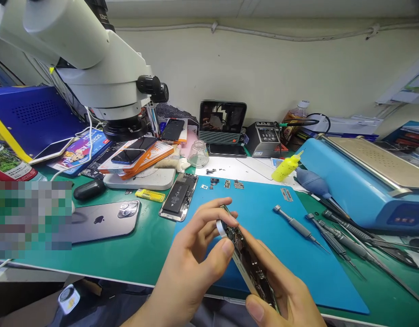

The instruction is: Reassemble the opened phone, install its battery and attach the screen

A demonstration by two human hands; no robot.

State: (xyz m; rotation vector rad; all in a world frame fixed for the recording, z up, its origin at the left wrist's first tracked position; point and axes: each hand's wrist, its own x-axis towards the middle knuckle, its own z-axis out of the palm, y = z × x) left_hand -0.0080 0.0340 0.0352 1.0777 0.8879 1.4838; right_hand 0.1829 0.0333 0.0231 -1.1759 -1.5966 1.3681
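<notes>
An opened phone housing (pixel 249 263), its inner boards and parts exposed, is tilted on edge above the blue mat (pixel 263 218). My left hand (pixel 195 254) grips its upper end, thumb on the near edge and fingers behind. A pale curved strip (pixel 221 228) shows beside that thumb. Around the lower end and far side, my right hand (pixel 284 281) is closed, thumb at the bottom. Beyond the hands, a removed phone part with a black battery (pixel 175 197) lies at the mat's left edge. Small camera and metal parts (pixel 227 183) rest along the mat's top.
Several screwdrivers (pixel 296 222) lie at right, near a blue heating machine (pixel 362 177) and a blue air blower (pixel 313 181). A yellow bottle (pixel 286 167) stands behind the mat. At left are a grey phone (pixel 100 220), a yellow lighter (pixel 150 195) and a microscope (pixel 103 86).
</notes>
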